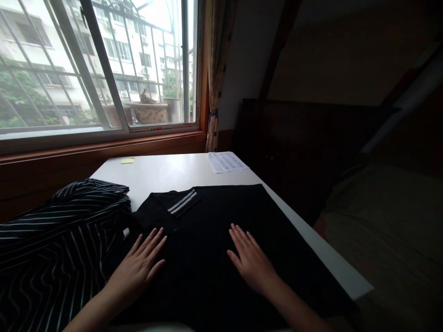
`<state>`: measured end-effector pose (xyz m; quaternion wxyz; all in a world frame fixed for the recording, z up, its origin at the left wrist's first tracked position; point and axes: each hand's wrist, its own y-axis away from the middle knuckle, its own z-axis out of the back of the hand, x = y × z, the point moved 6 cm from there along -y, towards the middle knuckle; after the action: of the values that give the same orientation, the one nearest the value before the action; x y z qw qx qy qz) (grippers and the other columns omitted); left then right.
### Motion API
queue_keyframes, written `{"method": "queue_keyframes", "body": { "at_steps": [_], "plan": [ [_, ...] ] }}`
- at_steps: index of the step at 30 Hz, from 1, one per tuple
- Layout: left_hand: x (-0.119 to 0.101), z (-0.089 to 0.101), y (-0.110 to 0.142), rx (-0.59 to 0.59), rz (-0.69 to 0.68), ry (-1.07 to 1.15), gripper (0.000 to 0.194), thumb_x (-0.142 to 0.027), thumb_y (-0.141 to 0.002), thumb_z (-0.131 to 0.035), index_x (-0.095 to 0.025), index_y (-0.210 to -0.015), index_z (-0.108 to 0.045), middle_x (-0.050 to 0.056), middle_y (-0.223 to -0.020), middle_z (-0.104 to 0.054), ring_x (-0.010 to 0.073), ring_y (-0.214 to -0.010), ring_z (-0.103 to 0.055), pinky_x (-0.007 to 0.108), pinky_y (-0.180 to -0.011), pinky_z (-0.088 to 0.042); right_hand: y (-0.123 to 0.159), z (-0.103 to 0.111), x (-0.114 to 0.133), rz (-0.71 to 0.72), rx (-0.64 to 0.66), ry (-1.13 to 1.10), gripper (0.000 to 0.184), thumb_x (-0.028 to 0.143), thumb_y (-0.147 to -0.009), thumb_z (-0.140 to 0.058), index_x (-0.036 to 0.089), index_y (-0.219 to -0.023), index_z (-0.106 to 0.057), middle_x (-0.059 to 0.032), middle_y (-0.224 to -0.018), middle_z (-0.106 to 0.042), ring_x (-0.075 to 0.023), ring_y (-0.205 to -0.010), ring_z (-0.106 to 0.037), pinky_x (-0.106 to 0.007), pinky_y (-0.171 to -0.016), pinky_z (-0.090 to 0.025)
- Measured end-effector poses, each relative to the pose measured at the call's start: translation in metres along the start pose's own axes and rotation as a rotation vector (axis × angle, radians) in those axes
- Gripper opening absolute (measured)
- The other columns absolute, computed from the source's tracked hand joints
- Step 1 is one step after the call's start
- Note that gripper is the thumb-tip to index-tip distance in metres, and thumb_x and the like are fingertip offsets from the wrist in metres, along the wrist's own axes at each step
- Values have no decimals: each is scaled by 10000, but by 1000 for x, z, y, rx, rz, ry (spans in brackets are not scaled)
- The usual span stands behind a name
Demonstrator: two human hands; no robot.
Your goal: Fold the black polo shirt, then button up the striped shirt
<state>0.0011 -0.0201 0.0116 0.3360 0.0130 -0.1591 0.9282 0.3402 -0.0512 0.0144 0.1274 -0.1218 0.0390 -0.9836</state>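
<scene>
A black shirt lies spread out on the white table, its collar end toward the left. One sleeve with two pale stripes is folded in over its far side. My left hand rests on the shirt near the collar, fingers stretched out, beside a small white label. Further right, my right hand lies with its palm down on the shirt's body, its fingers extended and thumb apart. Neither hand grips any cloth. The shirt's near edge runs out of view at the bottom.
A heap of black cloth with white stripes lies at the left, against the shirt. Printed paper sheets and a yellow sticky note lie at the table's far side. A barred window and a curtain stand behind.
</scene>
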Motion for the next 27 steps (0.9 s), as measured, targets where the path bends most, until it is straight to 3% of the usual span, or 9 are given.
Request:
{"method": "queue_keyframes", "body": {
  "at_steps": [6, 10, 12, 14, 16, 19, 24, 27],
  "plan": [
    [2, 2, 5, 26, 1, 32, 634, -555, -995, -398, -352, -1557, -187, 6, -1613, -244, 270, -1461, -317, 505, -1183, -285, 64, 15, -126, -217, -114, 181, 692, 582, -979, -283, 212, -1564, -261, -70, -1618, -251, -261, -1484, -260, -512, -1201, -248],
    [2, 1, 6, 59, -6, 37, 654, -574, -986, -404, -354, -1558, -175, 15, -1615, -230, 287, -1469, -297, 536, -1174, -288, 91, 20, -203, -341, -145, 237, 720, 575, -957, -236, 178, -1556, -283, -88, -1610, -282, -274, -1481, -269, -532, -1165, -303],
    [1, 1, 6, 60, -20, 40, 663, -576, -984, -408, -358, -1560, -160, 3, -1614, -230, 295, -1475, -276, 548, -1170, -291, 95, 24, -225, -381, -150, 270, 731, 552, -950, -193, 135, -1534, -330, -113, -1596, -310, -285, -1473, -288, -545, -1152, -313],
    [1, 2, 5, 62, -33, 43, 674, -576, -983, -412, -362, -1562, -138, -15, -1611, -237, 299, -1480, -258, 553, -1169, -295, 92, 33, -230, -413, -188, 320, 740, 535, -941, -164, 107, -1503, -386, -143, -1574, -350, -313, -1460, -310, -583, -1144, -294],
    [1, 2, 5, 71, -36, 44, 684, -576, -984, -411, -365, -1564, -117, -27, -1608, -240, 302, -1483, -247, 557, -1168, -298, 82, 45, -211, -435, -255, 364, 747, 530, -942, -165, 78, -1486, -404, -176, -1567, -349, -345, -1459, -298, -618, -1146, -251],
    [1, 1, 6, 88, -38, 40, 682, -571, -990, -400, -367, -1565, -95, -32, -1608, -231, 307, -1485, -239, 572, -1166, -295, 55, 52, -142, -395, -301, 334, 741, 524, -968, -204, 39, -1510, -344, -200, -1597, -262, -340, -1483, -238, -590, -1175, -210],
    [2, 0, 6, 93, -32, 44, 678, -559, -995, -399, -368, -1567, -88, -34, -1610, -226, 303, -1489, -229, 567, -1180, -272, 23, 19, 5, -106, -56, 62, 703, 576, -1005, -260, 160, -1571, -231, -78, -1632, -179, -263, -1501, -210, -501, -1210, -227],
    [2, -1, 7, 102, -37, 42, 674, -554, -999, -395, -365, -1568, -86, -33, -1612, -225, 297, -1490, -228, 558, -1186, -263, 31, 3, 39, 13, 22, -18, 685, 579, -1007, -294, 209, -1576, -207, -43, -1635, -163, -258, -1505, -192, -506, -1225, -197]
  ]
}}
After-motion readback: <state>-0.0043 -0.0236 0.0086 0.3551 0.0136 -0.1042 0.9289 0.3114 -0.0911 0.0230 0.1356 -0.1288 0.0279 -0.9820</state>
